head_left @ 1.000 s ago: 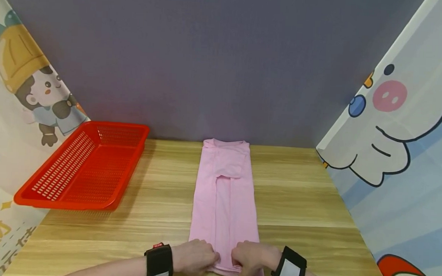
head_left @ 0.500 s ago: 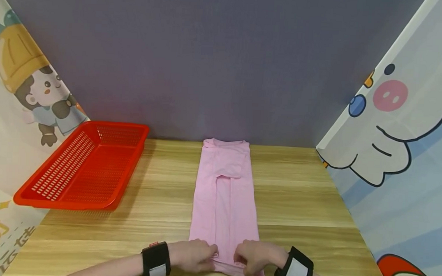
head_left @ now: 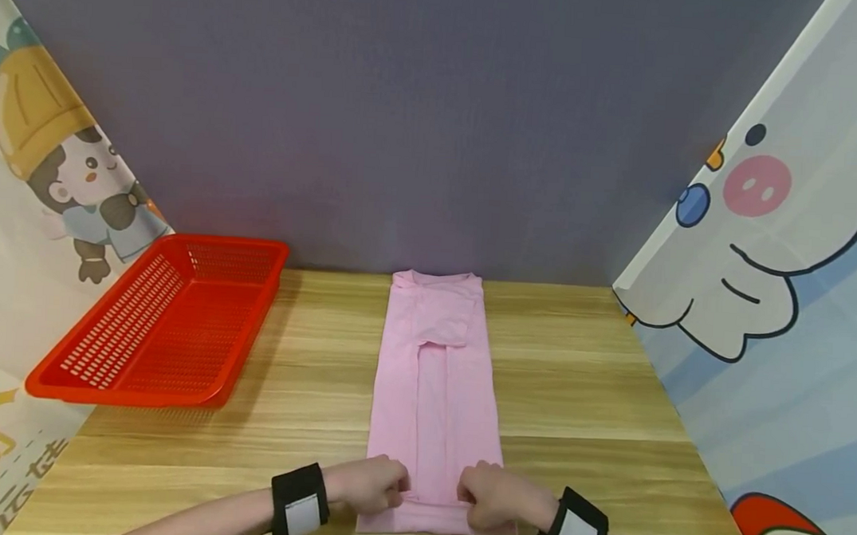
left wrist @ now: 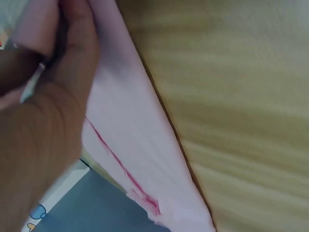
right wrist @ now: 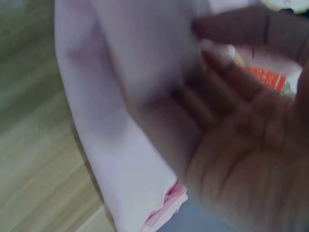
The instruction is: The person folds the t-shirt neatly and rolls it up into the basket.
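A pink shirt [head_left: 433, 395] lies lengthwise on the wooden table, its sides folded inward into a long narrow panel with the collar at the far end. Its near end is turned up in a narrow flat band. At the left end of that band, my left hand [head_left: 370, 484] pinches the cloth with curled fingers. My right hand [head_left: 501, 496] pinches the band near its right end. In the right wrist view, thumb and fingers close on a blurred flap of the shirt [right wrist: 96, 121]. The left fingertips are partly hidden in the left wrist view.
A red plastic basket [head_left: 226, 370] with perforated sides stands at the table's left. The bare wooden tabletop [head_left: 575, 370] shows on both sides of the shirt. A dark grey panel [head_left: 442, 124] rises behind, with cartoon-printed sheets [head_left: 814, 316] at the sides.
The shirt's near edge has been turned up into a straighter, fuller band. My left hand has shifted left and slightly away from me; my right hand has moved slightly right.
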A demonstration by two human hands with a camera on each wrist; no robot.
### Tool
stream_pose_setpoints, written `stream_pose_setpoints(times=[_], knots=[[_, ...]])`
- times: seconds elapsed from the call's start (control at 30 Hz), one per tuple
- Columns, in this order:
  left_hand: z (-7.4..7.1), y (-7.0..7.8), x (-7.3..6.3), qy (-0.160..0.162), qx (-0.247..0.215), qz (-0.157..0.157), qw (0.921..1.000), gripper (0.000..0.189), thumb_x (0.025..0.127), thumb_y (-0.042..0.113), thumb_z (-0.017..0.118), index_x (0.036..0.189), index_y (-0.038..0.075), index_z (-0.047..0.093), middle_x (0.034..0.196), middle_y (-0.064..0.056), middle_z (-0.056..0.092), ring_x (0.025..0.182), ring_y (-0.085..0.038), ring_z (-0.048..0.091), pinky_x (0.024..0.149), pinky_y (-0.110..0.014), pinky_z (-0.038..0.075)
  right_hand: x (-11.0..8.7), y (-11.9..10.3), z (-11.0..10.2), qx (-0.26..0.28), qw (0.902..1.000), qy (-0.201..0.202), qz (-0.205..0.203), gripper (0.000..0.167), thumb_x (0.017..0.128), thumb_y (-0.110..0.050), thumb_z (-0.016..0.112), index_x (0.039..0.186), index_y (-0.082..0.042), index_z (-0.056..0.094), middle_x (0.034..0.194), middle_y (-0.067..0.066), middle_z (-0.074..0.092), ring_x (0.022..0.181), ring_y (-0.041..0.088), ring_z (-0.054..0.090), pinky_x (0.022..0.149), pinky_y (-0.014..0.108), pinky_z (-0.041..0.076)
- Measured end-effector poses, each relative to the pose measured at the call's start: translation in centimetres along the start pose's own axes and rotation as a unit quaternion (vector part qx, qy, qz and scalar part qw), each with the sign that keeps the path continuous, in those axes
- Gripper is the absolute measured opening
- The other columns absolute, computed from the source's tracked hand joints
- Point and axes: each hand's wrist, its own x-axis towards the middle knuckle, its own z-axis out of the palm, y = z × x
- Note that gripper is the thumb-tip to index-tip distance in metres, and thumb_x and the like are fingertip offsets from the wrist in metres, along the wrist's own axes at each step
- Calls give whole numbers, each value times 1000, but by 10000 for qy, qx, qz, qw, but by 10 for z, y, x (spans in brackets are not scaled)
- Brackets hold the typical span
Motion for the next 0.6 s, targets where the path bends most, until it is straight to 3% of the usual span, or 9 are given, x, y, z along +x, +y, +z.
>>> stream_pose_setpoints(times=[0.1, 0.33, 0.6], knots=[[-1, 1, 0, 55, 75, -94, 9999, 12, 90, 1, 64, 98, 2, 73, 86, -3, 71, 72, -4, 53, 69, -21, 51, -1, -1, 8, -46, 9985, 535, 53, 23, 67, 1, 62, 62, -16, 48, 60, -10, 34, 56, 7, 31, 50, 24, 24], [-3, 5, 0, 88, -172, -419, 9989, 16, 84, 5, 67, 98, -1, 73, 88, -7, 73, 74, -6, 59, 68, -22, 53, 0, 1, 22, -318, 9884, 1455, -289, 15, 76, -2, 60, 65, -12, 61, 60, -6, 47, 56, 6, 35, 51, 23, 30], [-1, 6, -2, 40, -509, -570, 9971, 12, 86, 11, 69, 94, 3, 71, 78, 0, 67, 66, -5, 54, 60, -21, 48, 0, 4, 29, -182, 9871, 1563, -286, 21, 79, 1, 61, 63, -13, 60, 60, -9, 40, 56, 5, 31, 51, 21, 28]])
